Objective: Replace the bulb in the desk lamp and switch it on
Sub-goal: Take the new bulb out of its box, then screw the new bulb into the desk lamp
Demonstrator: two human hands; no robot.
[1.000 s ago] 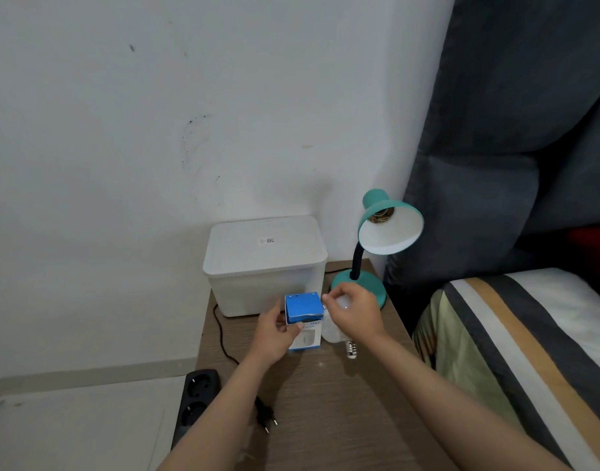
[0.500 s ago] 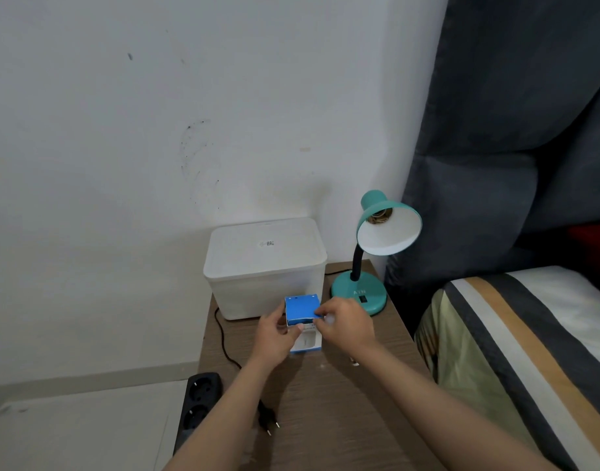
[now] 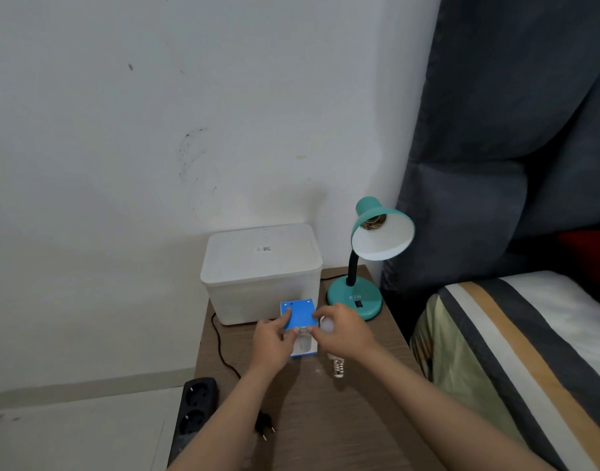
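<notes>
A teal desk lamp point(image 3: 354, 299) stands at the back right of the bedside table, and the socket in its shade point(image 3: 382, 239) looks empty. My left hand point(image 3: 271, 341) grips a blue and white bulb box point(image 3: 298, 317) upright on the table. My right hand point(image 3: 342, 331) pinches the front edge of the box's blue top flap. Under my right hand lies a white bulb point(image 3: 327, 326), its screw base point(image 3: 337, 367) pointing toward me. I cannot tell whether the palm touches the bulb.
A white lidded plastic bin point(image 3: 261, 266) sits behind the box. The lamp's black cord ends in an unplugged plug point(image 3: 266, 426) near the wooden table's point(image 3: 326, 419) front. A black power strip point(image 3: 195, 413) lies left of the table. A bed with a striped cover point(image 3: 516, 351) is on the right.
My right hand moved left from the bulb to the box's top flap. The box's blue top now tilts more toward me. The bulb's base shows again below my wrist.
</notes>
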